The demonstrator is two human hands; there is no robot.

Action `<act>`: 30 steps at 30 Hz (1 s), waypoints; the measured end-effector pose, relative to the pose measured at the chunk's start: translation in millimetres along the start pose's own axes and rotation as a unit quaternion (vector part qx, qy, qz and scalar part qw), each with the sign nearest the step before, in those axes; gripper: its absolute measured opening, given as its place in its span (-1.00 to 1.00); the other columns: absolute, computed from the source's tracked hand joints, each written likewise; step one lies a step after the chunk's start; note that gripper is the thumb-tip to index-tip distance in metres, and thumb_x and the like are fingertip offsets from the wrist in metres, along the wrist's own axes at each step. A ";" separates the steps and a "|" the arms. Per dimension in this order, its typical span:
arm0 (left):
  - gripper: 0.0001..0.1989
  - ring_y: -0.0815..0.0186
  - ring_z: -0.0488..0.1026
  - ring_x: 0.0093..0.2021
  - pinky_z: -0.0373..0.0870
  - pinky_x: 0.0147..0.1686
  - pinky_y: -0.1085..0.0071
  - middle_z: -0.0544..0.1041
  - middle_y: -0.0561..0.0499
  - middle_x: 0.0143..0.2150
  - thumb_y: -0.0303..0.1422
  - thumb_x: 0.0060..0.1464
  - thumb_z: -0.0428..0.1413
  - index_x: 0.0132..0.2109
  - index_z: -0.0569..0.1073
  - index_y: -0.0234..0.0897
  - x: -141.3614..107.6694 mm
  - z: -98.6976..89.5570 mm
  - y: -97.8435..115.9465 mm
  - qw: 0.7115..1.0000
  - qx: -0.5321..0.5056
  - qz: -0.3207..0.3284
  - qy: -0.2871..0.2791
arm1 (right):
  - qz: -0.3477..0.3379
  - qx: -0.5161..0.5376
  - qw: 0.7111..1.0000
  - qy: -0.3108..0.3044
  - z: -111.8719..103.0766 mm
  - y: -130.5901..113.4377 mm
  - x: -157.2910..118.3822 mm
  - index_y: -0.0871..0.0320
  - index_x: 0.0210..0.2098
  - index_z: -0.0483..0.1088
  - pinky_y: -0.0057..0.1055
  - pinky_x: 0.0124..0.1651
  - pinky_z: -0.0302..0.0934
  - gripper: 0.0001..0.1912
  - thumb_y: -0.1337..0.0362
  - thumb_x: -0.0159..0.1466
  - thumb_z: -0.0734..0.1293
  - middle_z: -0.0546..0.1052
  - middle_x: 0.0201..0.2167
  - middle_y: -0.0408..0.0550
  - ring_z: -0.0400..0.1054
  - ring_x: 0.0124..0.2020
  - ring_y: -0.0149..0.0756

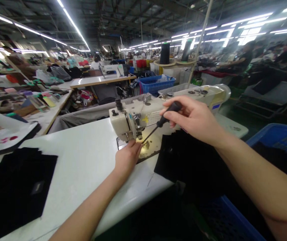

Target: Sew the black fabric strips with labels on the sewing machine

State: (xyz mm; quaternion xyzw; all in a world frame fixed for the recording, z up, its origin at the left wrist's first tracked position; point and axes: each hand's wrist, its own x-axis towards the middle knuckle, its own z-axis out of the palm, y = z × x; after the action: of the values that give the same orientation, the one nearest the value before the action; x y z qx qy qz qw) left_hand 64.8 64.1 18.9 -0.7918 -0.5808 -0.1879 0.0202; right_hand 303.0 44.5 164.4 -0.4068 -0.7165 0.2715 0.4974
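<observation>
A white industrial sewing machine (183, 100) stands on a pale table, its lamp lighting the needle area. My right hand (196, 118) is closed around the black handle of a screwdriver (167, 115), whose shaft slants down and left toward the needle area. Close to the shaft's lower end, my left hand (129, 154) is closed at the presser foot, its fingertips pinched together. Whatever lies between those fingertips is too small and hidden to make out. Black fabric pieces (170, 152) lie to the right of the machine bed, under my right forearm.
A stack of black fabric (15, 187) lies on the table's left side. Blue plastic crates stand at the right (276, 137) and behind the machine (156, 83). Black thread cones (165, 53) sit on a stand near a pole (200, 36). Other workstations and people fill the background.
</observation>
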 end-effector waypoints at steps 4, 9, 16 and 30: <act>-0.70 0.14 0.60 -0.19 0.39 -0.25 0.37 0.66 -0.08 -0.15 -0.21 0.33 0.01 0.04 0.59 -0.10 10.7 10.1 -1.3 0.998 -0.008 -0.059 -0.021 | -0.075 -0.012 0.996 -0.047 11.4 5.1 18.9 0.21 -0.01 0.37 -0.34 -0.04 0.34 -0.74 0.30 0.32 0.32 0.50 -0.22 -0.15 0.46 -0.14 -0.33; -0.68 0.14 0.60 -0.11 0.41 -0.17 0.37 0.66 -0.06 -0.05 -0.29 0.30 0.02 0.09 0.57 -0.12 14.2 20.4 -8.8 0.993 -0.094 -0.066 -0.026 | -0.123 -0.043 0.987 -0.098 13.5 11.4 35.9 0.23 0.01 0.33 -0.35 -0.01 0.31 -0.75 0.34 0.34 0.31 0.46 -0.19 -0.15 0.41 -0.17 -0.39; -0.68 0.15 0.59 -0.09 0.43 -0.13 0.34 0.66 -0.05 -0.04 -0.31 0.28 0.02 0.07 0.58 -0.15 15.6 19.6 -6.7 0.993 -0.093 -0.074 -0.024 | -0.147 -0.058 0.980 -0.122 16.3 16.0 46.2 0.20 0.03 0.34 -0.35 0.02 0.28 -0.73 0.35 0.34 0.29 0.48 -0.12 -0.15 0.39 -0.13 -0.37; -0.69 0.18 0.59 -0.18 0.35 -0.24 0.40 0.67 -0.04 -0.12 -0.24 0.28 0.01 0.00 0.61 -0.15 15.2 14.9 -5.0 0.993 -0.093 -0.072 -0.022 | -0.103 0.118 0.966 -0.204 44.4 1.2 86.3 0.13 -0.30 0.46 -0.46 -0.09 0.34 -0.54 -0.17 0.28 0.33 0.59 -0.22 -0.14 0.41 -0.20 -0.41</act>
State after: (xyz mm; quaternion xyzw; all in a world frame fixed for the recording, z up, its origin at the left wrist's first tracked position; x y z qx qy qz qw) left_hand 68.1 83.3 9.0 -0.7501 -0.6168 -0.2247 -0.0796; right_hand 246.9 119.4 190.1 -0.2050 -0.8039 0.3784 0.4104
